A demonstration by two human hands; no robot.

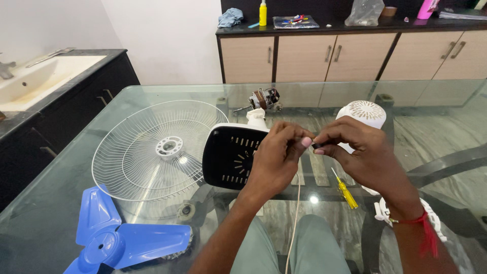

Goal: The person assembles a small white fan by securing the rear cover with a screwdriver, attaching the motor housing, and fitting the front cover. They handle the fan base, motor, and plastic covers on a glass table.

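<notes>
My left hand (275,158) and my right hand (363,155) meet above the glass table (152,91), their fingertips pinched together on a small dark part (315,145). A white cord (294,218) hangs down from the hands toward my lap. Just behind the left hand stands a black-and-white fan base panel (227,155) with slots. A yellow screwdriver (346,192) lies on the glass under my right hand. A white motor cover (363,113) sits behind the right hand.
A white wire fan guard (157,147) rests at the left, a blue fan blade (114,238) at the near left. A bare fan motor (265,98) lies farther back. White plastic parts (381,210) lie by my right wrist. Cabinets and a sink (35,76) surround the table.
</notes>
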